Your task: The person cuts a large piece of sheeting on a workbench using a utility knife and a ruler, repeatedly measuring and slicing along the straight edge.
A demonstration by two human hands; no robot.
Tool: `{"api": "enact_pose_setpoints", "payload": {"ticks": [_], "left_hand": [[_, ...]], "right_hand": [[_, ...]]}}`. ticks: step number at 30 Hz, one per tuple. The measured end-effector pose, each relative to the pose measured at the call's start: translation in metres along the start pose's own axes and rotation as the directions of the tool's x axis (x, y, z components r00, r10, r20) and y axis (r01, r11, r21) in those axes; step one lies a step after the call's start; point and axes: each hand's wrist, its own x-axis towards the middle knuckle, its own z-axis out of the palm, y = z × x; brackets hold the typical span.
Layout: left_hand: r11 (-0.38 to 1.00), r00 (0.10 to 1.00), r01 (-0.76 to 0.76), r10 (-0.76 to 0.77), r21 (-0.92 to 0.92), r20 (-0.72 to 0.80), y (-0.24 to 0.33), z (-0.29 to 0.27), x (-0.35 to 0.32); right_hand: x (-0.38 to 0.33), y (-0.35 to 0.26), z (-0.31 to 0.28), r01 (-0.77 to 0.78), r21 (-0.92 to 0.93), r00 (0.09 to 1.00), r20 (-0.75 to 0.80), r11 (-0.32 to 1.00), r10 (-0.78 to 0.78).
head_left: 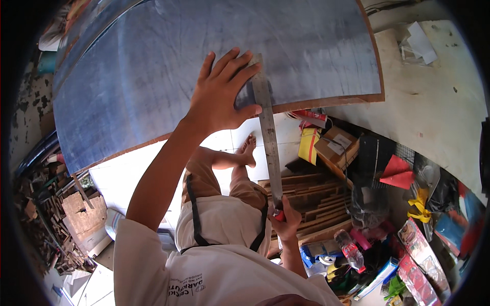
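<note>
A large blue-grey board (pixel 316 51) with a brown edge lies in front of me. My left hand (pixel 222 92) rests on it with fingers spread; the thumb and fingertips touch the left side of a long metal ruler (pixel 268 122). This worn strip lies across the board's near edge, its lower part sticking out toward my body. Low by my waist, my right hand (pixel 287 220) is closed around the ruler's near end. A small red piece (pixel 279 215) with a dark part shows between those fingers; its kind is unclear.
Wood strips (pixel 319 204) are stacked below at the right, near a cardboard box (pixel 337 145), a plastic bottle (pixel 349 251) and other clutter. A pale worktop (pixel 429 92) adjoins the board. Wood scraps (pixel 56 224) are piled at left. My bare foot (pixel 246 150) is on the tiled floor.
</note>
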Motion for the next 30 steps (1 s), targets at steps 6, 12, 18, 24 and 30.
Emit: {"api": "enact_pose_setpoints", "payload": {"ticks": [6,12,18,24,30], "left_hand": [[1.0,1.0,0.007,-0.007,-0.016,0.007,-0.002,-0.002,0.001],[1.0,1.0,0.003,-0.003,-0.014,0.004,-0.004,0.001,0.002],[1.0,1.0,0.002,-0.002,-0.008,-0.002,-0.005,-0.001,0.003],[1.0,1.0,-0.006,0.006,-0.003,-0.003,-0.005,0.001,0.003],[1.0,1.0,-0.002,0.002,-0.012,-0.002,-0.005,0.001,0.003]], "right_hand": [[0.003,0.001,0.001,0.023,-0.019,1.0,-0.002,1.0,-0.024],[0.01,0.0,0.0,0.048,-0.044,0.999,0.004,0.998,-0.048],[0.011,0.001,0.001,0.051,-0.047,0.999,0.02,0.998,-0.05],[0.012,0.002,0.002,0.052,-0.032,0.999,0.011,0.998,-0.051],[0.012,0.003,-0.001,0.079,-0.053,0.996,0.056,0.995,-0.076]]}}
